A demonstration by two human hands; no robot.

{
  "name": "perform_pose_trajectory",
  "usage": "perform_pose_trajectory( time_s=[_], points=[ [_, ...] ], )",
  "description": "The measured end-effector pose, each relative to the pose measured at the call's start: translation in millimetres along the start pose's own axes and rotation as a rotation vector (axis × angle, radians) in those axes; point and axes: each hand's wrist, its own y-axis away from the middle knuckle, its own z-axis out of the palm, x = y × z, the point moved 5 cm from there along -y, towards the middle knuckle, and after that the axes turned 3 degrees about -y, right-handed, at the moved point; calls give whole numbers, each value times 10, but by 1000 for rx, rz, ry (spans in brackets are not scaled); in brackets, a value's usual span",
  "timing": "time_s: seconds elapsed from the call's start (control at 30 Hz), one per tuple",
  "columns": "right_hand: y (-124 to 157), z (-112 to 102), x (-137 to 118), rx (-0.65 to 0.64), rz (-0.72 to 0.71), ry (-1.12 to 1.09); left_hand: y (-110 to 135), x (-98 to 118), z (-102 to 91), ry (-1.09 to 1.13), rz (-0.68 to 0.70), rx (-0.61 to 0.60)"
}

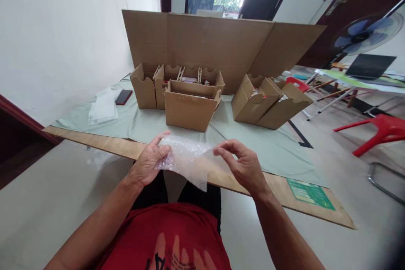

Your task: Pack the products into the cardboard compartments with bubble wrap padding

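A clear sheet of bubble wrap (186, 152) is stretched between my two hands above the table's front edge. My left hand (150, 158) is closed on its bundled left end, thumb on top. With thumb and fingertips pressed together, my right hand (237, 162) pinches a thin flap at the right end. One corner of the wrap hangs down over my lap. Whether anything lies inside the bundled part, I cannot tell. Just beyond the wrap stands an open cardboard box (190, 109).
More open cardboard boxes (144, 93) stand behind and at the right (255, 101), some with items inside. A tall cardboard panel (218, 38) rises behind them. Left on the cloth lie white plastic sheets (103, 107) and a phone (124, 97). A green label (310, 194) sits near the front-right edge.
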Motion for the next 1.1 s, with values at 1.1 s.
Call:
perform_pose_trajectory(
  time_s=[1.1],
  points=[
    [-322,1183,1198,-383,-95,575,-811,-265,-899,-532,-253,319]
  ],
)
